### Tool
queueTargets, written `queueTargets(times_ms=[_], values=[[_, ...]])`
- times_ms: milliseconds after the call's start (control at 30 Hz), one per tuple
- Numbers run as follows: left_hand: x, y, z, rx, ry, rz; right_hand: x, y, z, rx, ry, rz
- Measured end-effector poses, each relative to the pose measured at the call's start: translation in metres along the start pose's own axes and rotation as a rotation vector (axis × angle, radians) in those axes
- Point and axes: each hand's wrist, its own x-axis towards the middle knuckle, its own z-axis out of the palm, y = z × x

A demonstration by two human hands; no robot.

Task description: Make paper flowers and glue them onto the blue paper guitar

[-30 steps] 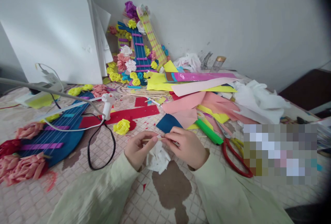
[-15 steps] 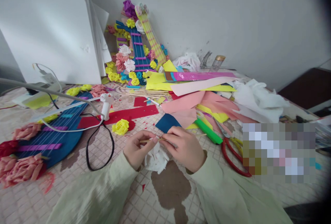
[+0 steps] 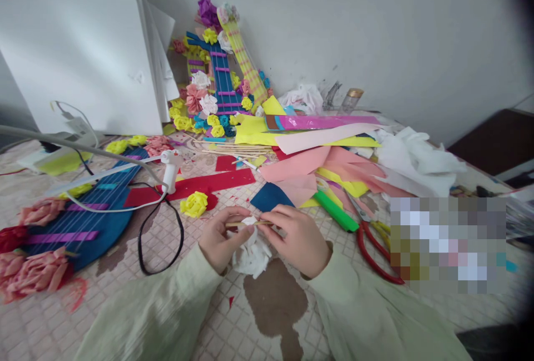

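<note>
Between my two hands is a thin wooden stick [image 3: 263,222] with white crepe paper [image 3: 252,256] gathered on it, the loose paper hanging below. My left hand [image 3: 223,238] is closed, thumb and fingers pinching the paper against the stick. My right hand [image 3: 299,240] grips the stick's other side with its fingertips. Just beyond the hands lies a dark blue paper piece [image 3: 271,197]. A yellow paper flower [image 3: 194,204] rests to the left of it, beside a red paper strip [image 3: 221,182].
At left are a white glue gun [image 3: 170,172] with its cable and a flower-trimmed blue paper guitar [image 3: 112,216]. Red-handled scissors [image 3: 371,250] and a green roll [image 3: 336,211] lie right. Decorated guitars [image 3: 223,80] lean on the wall behind coloured paper sheets [image 3: 296,163].
My left thumb has slid slightly down, and more white paper now shows over the stick between my fingers. Both hands stay in nearly the same place.
</note>
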Motion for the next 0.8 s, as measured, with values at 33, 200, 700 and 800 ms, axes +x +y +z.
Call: queueTargets(times_ms=[33,200,700,800], values=[[0.0,0.0,0.0,0.019,0.005,0.018,0.0,0.0,0.0,0.037,-0.006,0.014],[-0.004,0.003,0.004,0.084,0.004,0.093,0.002,-0.002,-0.001,0.186,0.021,0.127],[-0.006,0.004,0.002,-0.157,0.005,0.091,0.005,0.001,-0.001,0.178,0.032,0.075],[0.001,0.002,-0.006,-0.302,0.022,-0.038,0.004,0.001,-0.003,0.186,0.044,0.025]])
